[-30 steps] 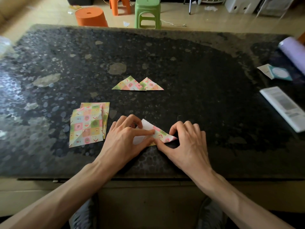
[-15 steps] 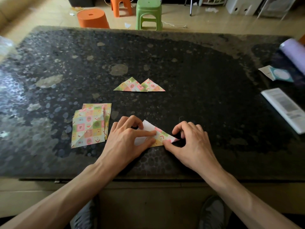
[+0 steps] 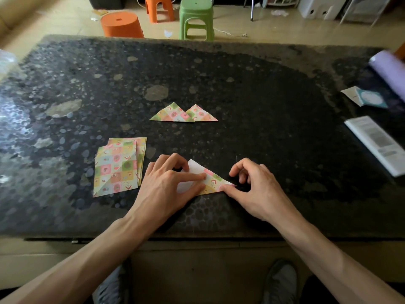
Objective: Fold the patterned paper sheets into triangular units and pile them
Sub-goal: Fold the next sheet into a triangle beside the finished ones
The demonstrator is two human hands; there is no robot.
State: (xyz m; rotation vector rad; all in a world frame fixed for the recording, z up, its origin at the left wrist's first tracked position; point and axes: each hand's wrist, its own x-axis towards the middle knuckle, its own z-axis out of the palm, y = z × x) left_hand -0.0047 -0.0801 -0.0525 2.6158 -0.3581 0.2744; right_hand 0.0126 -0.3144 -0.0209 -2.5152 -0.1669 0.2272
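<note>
While the left hand (image 3: 166,186) presses the half-folded sheet (image 3: 213,182) flat | right hand (image 3: 257,190), fingers arched, thumb-pins its 3 o'clock tip

Glossy dark pebble-speckled stone-look tabletop (image 3: 263,95) mirrors light near its left edge, under matt pastel-checked paper sheets (image 3: 116,167) and folded triangular paper units (image 3: 175,114); a smooth green plastic stool (image 3: 196,17) stands beyond the far edge.

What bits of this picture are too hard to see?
All in the head view:
- Half the paper is hidden under the left hand.
- The sheets overlap, so they cannot be counted.
- The leaflet has print too small to read and is cut by the right edge.
- The purple roll is blurred and cut by that edge.
</note>
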